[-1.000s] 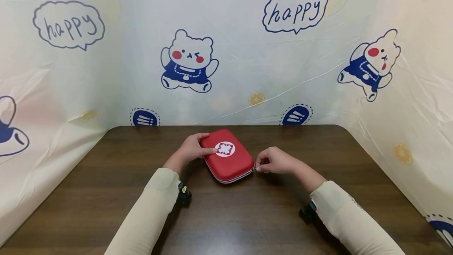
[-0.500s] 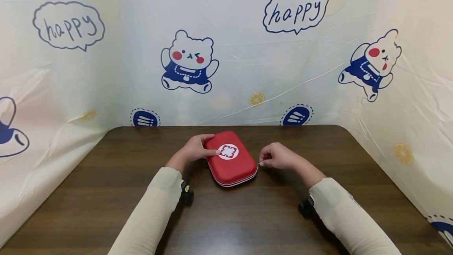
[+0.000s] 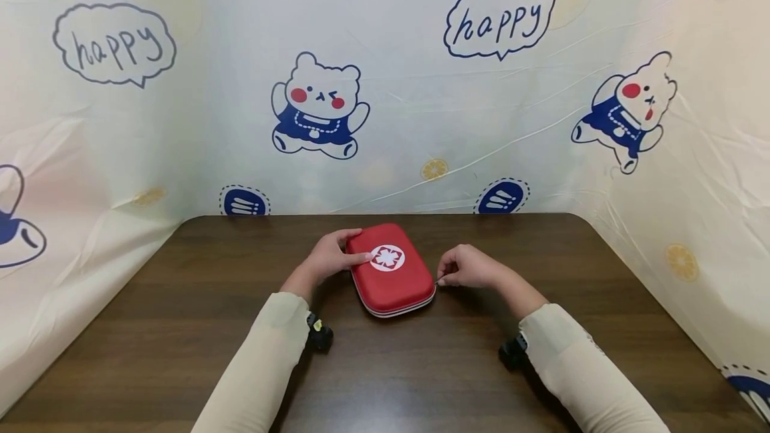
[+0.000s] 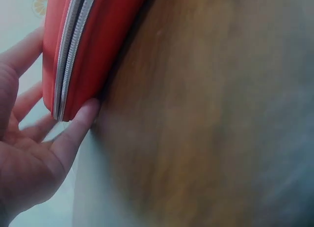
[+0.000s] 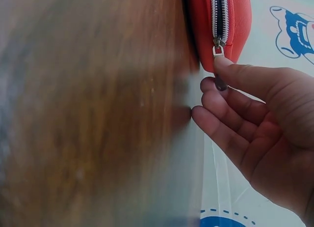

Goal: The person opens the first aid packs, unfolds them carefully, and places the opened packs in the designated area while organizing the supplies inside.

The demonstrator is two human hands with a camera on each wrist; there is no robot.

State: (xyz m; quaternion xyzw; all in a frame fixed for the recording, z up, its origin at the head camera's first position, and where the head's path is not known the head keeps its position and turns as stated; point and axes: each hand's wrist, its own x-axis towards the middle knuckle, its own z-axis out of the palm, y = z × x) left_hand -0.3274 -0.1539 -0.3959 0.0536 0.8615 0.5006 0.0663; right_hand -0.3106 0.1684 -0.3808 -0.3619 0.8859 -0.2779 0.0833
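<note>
A red zippered case [image 3: 400,284] with a white round emblem [image 3: 388,258] lies at a slant on the table. My left hand [image 3: 327,256] grips its left end, thumb over the lid. Seen from the left wrist, the two silver rows of zipper teeth [image 4: 73,50] run apart, a dark gap between them. At the near right corner, my right hand [image 3: 469,266] pinches the zipper pull [image 5: 221,83] between thumb and index finger. The slider [image 5: 219,43] sits at the case's corner in the right wrist view, with the teeth parted above it.
The brown wooden table [image 3: 162,326] has rounded far corners. Behind and on both sides hangs a pale curtain [image 3: 409,119] printed with bears and "happy" bubbles. Small black cameras sit on the left wrist [image 3: 319,337] and the right wrist [image 3: 512,353].
The case and my left hand have shifted slightly right and toward me since a second ago. My right hand keeps its pinch on the zipper pull, almost in the same place.
</note>
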